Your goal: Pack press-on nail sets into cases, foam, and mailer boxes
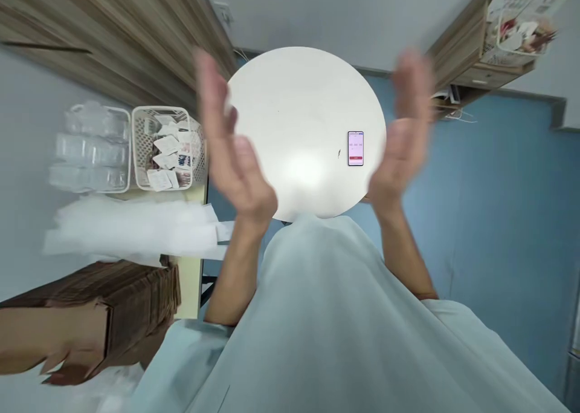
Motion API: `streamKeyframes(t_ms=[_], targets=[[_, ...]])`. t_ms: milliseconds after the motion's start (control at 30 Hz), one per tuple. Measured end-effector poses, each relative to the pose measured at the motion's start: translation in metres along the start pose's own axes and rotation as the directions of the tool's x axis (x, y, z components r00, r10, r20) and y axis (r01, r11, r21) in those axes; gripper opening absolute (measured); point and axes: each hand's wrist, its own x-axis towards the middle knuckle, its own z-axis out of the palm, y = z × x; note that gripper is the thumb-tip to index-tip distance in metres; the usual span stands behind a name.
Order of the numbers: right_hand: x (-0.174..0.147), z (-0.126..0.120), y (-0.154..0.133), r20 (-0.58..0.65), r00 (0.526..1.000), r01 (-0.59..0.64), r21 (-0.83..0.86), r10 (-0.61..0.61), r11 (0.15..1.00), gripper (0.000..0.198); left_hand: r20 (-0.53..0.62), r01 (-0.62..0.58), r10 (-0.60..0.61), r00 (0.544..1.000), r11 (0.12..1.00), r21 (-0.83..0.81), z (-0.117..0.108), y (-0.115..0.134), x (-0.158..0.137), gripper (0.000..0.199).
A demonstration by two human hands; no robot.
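Note:
Both hands are raised above the white round table [299,104], one on either side. My left hand [235,159] is open and holds nothing, its fingers stretched toward the far side and its thumb apart. My right hand [401,141] is open too, empty, with its fingers extended and smeared by motion. On the right part of the tabletop lies a phone [356,148] with a lit pinkish screen, apart from the right hand. A small dark mark [339,153] shows on the table just left of the phone.
Along the left, a white basket [138,153] holds packets with white tags, beside clear plastic containers [93,150]. Nearer are white wrapped sheets [136,225] and folded cardboard [113,316]. A wooden cabinet [480,50] with another basket stands at the back right, over a blue floor [493,219].

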Motion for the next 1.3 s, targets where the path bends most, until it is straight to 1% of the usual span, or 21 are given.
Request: streamKeyframes(t_ms=[33,100,133,167,233,267,333,400,433,467,533,600,700,767,833,933,1033,1100,1167,1233,1300], targets=[[-0.008,0.014,0.009,0.026,0.999,-0.032,-0.031,0.033,0.999,0.059,0.004,-0.015,0.015,1.000,1.000,0.016,0.015,-0.010,-0.003,0.065],[-0.034,0.044,0.031,0.144,0.976,-0.148,-0.113,0.163,0.983,0.067,0.088,0.001,-0.007,0.996,0.998,0.070,0.047,-0.039,-0.016,0.074],[-0.050,0.059,0.044,0.216,0.946,-0.214,-0.154,0.244,0.965,0.067,0.178,0.040,-0.058,0.982,0.994,0.104,0.062,-0.056,-0.026,0.075],[-0.068,0.071,0.057,0.292,0.897,-0.287,-0.188,0.332,0.940,0.065,0.222,0.086,-0.114,0.968,0.988,0.131,0.076,-0.072,-0.037,0.073],[-0.098,0.088,0.079,0.340,0.835,-0.383,-0.204,0.432,0.901,0.058,0.270,0.175,-0.220,0.938,0.968,0.180,0.095,-0.100,-0.057,0.065],[-0.110,0.092,0.086,0.353,0.803,-0.436,-0.202,0.481,0.877,0.055,0.280,0.212,-0.259,0.924,0.959,0.188,0.100,-0.110,-0.065,0.060],[-0.123,0.094,0.093,0.358,0.729,-0.553,-0.194,0.583,0.810,0.048,0.253,0.325,-0.365,0.896,0.927,0.185,0.103,-0.117,-0.074,0.050],[-0.125,0.092,0.092,0.352,0.661,-0.642,-0.192,0.663,0.742,0.038,0.209,0.433,-0.462,0.862,0.885,0.172,0.102,-0.113,-0.075,0.040],[-0.125,0.091,0.090,0.347,0.642,-0.664,-0.195,0.684,0.722,0.036,0.189,0.470,-0.497,0.847,0.866,0.169,0.101,-0.108,-0.074,0.038],[-0.123,0.091,0.087,0.343,0.635,-0.672,-0.197,0.692,0.714,0.038,0.168,0.492,-0.518,0.839,0.853,0.173,0.100,-0.102,-0.072,0.042],[-0.122,0.091,0.083,0.343,0.648,-0.666,-0.179,0.680,0.724,0.048,0.130,0.498,-0.524,0.842,0.846,0.190,0.102,-0.094,-0.070,0.053],[-0.123,0.093,0.083,0.353,0.663,-0.672,-0.109,0.660,0.733,0.051,0.108,0.489,-0.513,0.852,0.852,0.185,0.106,-0.090,-0.070,0.052],[-0.127,0.095,0.088,0.370,0.711,-0.660,0.060,0.598,0.749,0.055,0.159,0.481,-0.492,0.856,0.871,0.102,0.116,-0.092,-0.075,0.039],[-0.129,0.095,0.091,0.376,0.752,-0.623,0.138,0.542,0.770,0.061,0.210,0.465,-0.457,0.864,0.885,0.015,0.124,-0.093,-0.080,0.047],[-0.130,0.093,0.090,0.398,0.766,-0.605,0.179,0.505,0.776,0.070,0.243,0.435,-0.409,0.879,0.899,-0.059,0.132,-0.092,-0.084,0.057],[-0.129,0.087,0.086,0.481,0.752,-0.610,0.249,0.451,0.752,0.082,0.296,0.411,-0.359,0.885,0.902,-0.133,0.140,-0.078,-0.087,0.065],[-0.127,0.081,0.087,0.561,0.726,-0.636,0.329,0.397,0.698,0.084,0.376,0.442,-0.344,0.860,0.871,-0.214,0.147,-0.057,-0.089,0.073],[-0.127,0.078,0.092,0.590,0.688,-0.690,0.348,0.424,0.635,0.085,0.421,0.484,-0.358,0.834,0.840,-0.244,0.153,-0.046,-0.091,0.077],[-0.128,0.076,0.096,0.612,0.639,-0.748,0.349,0.467,0.565,0.088,0.446,0.532,-0.391,0.805,0.809,-0.250,0.162,-0.043,-0.094,0.080],[-0.130,0.074,0.094,0.638,0.609,-0.776,0.353,0.472,0.523,0.092,0.431,0.583,-0.448,0.783,0.771,-0.257,0.174,-0.048,-0.097,0.080],[-0.132,0.070,0.087,0.662,0.605,-0.778,0.371,0.443,0.508,0.095,0.352,0.617,-0.518,0.779,0.734,-0.284,0.186,-0.056,-0.099,0.079]])
